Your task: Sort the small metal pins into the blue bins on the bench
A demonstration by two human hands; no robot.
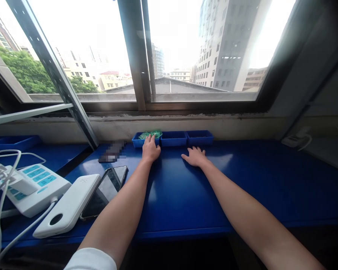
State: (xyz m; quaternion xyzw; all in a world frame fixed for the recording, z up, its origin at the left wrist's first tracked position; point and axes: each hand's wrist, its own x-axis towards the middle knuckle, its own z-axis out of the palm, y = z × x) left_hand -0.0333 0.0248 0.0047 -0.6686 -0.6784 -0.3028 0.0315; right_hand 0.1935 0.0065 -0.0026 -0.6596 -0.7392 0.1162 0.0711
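Observation:
Three small blue bins stand in a row against the wall at the back of the blue table. Green plastic packets (157, 134) fill the left bin (138, 143). My left hand (151, 149) reaches over that bin's front edge, its fingertips at the packets and its fingers somewhat apart; no held item shows. The middle bin (174, 141) and the right bin (199, 141) look dark inside, and their contents cannot be made out. My right hand (195, 156) rests on the table just in front of the right bin, fingers spread, holding nothing.
On the left of the blue table (183, 195) lie a white power bank (70, 204), a black phone (107, 189), a dark blurred item (111, 152) and a power strip (36, 187) with white cables. A metal shelf post (73, 101) rises behind them.

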